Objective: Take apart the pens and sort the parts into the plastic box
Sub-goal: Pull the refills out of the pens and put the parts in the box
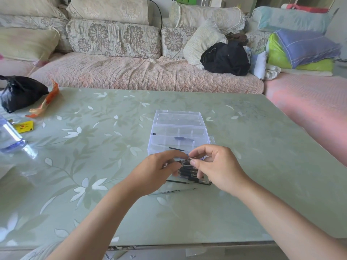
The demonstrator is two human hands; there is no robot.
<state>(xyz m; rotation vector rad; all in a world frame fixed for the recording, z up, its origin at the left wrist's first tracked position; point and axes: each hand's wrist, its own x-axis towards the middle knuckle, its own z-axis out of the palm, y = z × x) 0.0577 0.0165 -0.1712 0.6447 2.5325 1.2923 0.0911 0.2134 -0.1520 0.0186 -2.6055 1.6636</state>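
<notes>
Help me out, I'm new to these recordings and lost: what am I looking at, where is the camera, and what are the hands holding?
There is no machine: one camera on a person's head looks down at their own hands. The left hand and right hand pinch one pen between them, above a pile of pens. Behind stands the open plastic box, with a few parts in its compartments. Two thin refills lie on the green table.

Bare left hand [150, 174] and right hand [220, 169], pale grey garment [37, 252] at elbow.
</notes>
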